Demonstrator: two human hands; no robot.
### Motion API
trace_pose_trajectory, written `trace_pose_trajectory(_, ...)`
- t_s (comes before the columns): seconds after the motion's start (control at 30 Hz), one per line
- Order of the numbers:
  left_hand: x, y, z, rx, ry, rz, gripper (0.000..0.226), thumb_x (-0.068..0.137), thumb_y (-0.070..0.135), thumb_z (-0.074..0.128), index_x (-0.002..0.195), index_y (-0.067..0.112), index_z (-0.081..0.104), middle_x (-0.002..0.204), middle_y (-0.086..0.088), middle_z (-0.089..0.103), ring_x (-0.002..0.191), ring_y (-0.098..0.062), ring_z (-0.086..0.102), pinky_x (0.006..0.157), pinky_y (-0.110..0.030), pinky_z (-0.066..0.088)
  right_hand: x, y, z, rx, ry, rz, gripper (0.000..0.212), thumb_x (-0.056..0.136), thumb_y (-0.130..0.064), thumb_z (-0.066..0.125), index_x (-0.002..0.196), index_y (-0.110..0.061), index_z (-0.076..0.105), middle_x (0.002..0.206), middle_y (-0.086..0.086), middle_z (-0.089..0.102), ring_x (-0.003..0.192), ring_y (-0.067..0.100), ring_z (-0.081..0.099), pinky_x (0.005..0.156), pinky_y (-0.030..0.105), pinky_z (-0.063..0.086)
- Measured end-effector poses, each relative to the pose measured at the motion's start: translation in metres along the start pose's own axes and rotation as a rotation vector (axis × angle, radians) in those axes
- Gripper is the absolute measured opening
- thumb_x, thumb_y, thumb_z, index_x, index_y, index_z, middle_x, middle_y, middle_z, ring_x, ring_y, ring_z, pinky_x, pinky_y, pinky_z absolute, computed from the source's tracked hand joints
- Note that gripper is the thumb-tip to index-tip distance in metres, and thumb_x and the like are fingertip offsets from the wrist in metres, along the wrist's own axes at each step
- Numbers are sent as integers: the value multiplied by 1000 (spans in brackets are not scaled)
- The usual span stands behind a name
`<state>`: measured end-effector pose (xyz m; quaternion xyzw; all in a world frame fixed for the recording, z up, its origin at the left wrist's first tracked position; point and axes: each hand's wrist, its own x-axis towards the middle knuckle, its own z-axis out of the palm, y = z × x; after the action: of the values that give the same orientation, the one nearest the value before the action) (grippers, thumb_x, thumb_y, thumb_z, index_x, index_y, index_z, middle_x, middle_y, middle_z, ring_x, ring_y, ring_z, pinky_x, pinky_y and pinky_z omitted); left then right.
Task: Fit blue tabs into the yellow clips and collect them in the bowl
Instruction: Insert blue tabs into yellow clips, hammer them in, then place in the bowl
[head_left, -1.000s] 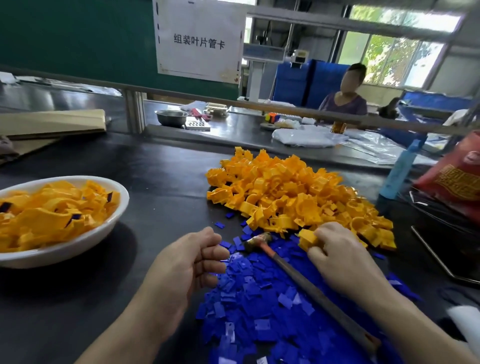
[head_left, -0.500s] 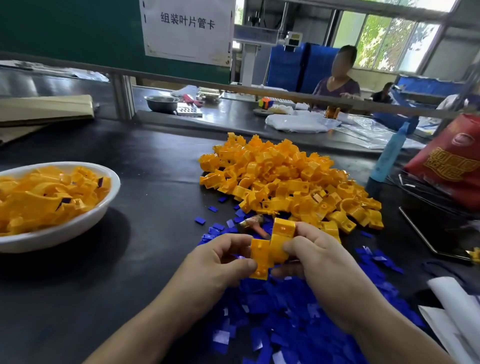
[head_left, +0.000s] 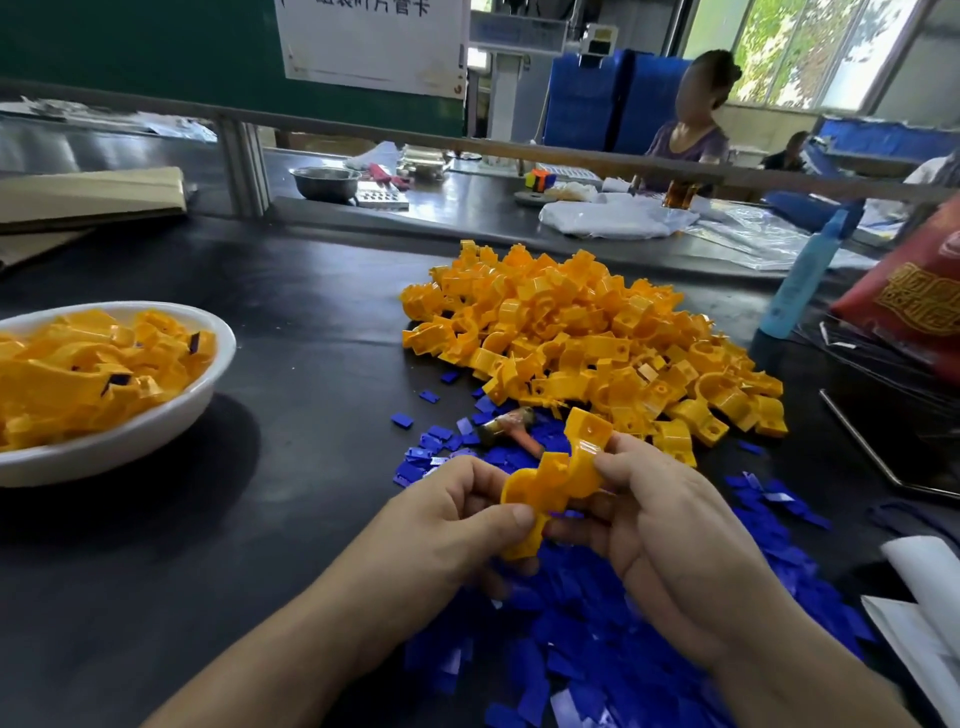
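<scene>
At the near edge of the bench (head_left: 291, 322), the left grip (head_left: 447, 525) pinches the lower end of a clip (head_left: 558, 480) between thumb and fingers. The right grip (head_left: 660, 525) clasps its upper end. Whether this is 1 clip or 2 nested I cannot tell. Both grips are above the tabs (head_left: 597, 623), a blue heap spread along the near right. Just beyond, the head of a hammer (head_left: 506, 423) lies on the tabs. Past it, the clip pile (head_left: 582, 332) fills the middle right. The bowl (head_left: 130, 441) at the left edge holds clips, some showing blue tabs. A bottle (head_left: 802, 280) stands toward the far right corner.
</scene>
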<state>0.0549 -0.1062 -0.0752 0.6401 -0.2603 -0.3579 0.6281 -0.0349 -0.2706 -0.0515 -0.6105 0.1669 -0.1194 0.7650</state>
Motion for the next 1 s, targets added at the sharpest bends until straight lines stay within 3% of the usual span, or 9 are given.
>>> trace_pose_trajectory(0.13, 0, -1, 3, -121, -77, -15, 32, 71, 42, 83, 99, 32, 71, 90, -3, 74, 82, -26, 72, 67, -30, 55, -2, 2, -5, 64, 5, 58, 31, 94, -17, 43, 118, -2, 56, 104, 19, 64, 92, 30, 64, 75, 45, 57)
trace_pose_trajectory(0.27, 2, -1, -3, -187, 37, 36, 50, 54, 53, 90, 95, 27, 75, 79, -2, 69, 70, -18, 67, 63, -26, 53, -6, -3, -6, 123, 75, 14, 21, 93, -18, 45, 100, -7, 62, 66, 6, 62, 58, 18, 60, 55, 32, 50)
trace_pose_trajectory(0.37, 4, -2, -8, -146, 126, 48, 57, 46, 60, 90, 91, 29, 75, 74, 4, 66, 64, -11, 61, 56, -23, 50, -3, -2, -7, -344, 223, -101, 24, 94, -27, 52, 113, -40, 59, 87, -10, 69, 71, 8, 67, 66, 26, 55)
trace_pose_trajectory(0.47, 5, -2, -9, -170, 152, 27, 50, 41, 57, 93, 81, 31, 74, 69, 2, 62, 59, -11, 57, 52, -26, 49, -4, 1, -14, -823, 360, -271, 56, 91, -36, 56, 142, -33, 33, 123, -20, 45, 97, -4, 55, 72, 15, 48)
trace_pose_trajectory(0.57, 3, 2, -8, -96, 181, -7, 43, 47, 52, 90, 83, 36, 71, 72, 2, 63, 55, -10, 56, 50, -25, 46, -11, 1, -10, -1036, 334, -474, 50, 89, -40, 53, 137, -35, 38, 116, -27, 38, 105, -4, 51, 78, 15, 48)
trace_pose_trajectory(0.67, -2, 5, -6, 296, 190, -28, 45, 54, 55, 83, 96, 53, 66, 95, 8, 65, 65, -9, 64, 56, -20, 49, -17, 2, 1, -980, 139, -496, 51, 82, -60, 43, 131, -54, 33, 110, -31, 45, 96, -12, 51, 61, 12, 48)
trace_pose_trajectory(0.73, -4, 7, -4, 368, 67, 3, 45, 60, 51, 82, 100, 57, 65, 99, 11, 67, 80, -9, 68, 66, -22, 54, -19, 4, 5, -949, 10, -416, 54, 75, -71, 33, 128, -65, 26, 111, -31, 47, 93, -9, 53, 66, 18, 50)
trace_pose_trajectory(0.8, -6, 8, -3, 334, -14, 40, 43, 64, 45, 81, 103, 53, 66, 100, 13, 70, 89, -9, 70, 75, -25, 57, -20, 7, 5, -919, -86, -348, 44, 75, -70, 30, 119, -69, 35, 107, -29, 53, 89, -4, 58, 70, 24, 53)
trace_pose_trajectory(1.0, -1, 6, -6, -104, 92, 115, 35, 62, 22, 83, 96, 28, 75, 95, -9, 74, 82, -20, 71, 70, -32, 59, -23, 7, 14, -615, -134, -240, 23, 88, -50, 43, 96, -40, 62, 88, -12, 67, 75, 5, 69, 62, 23, 58)
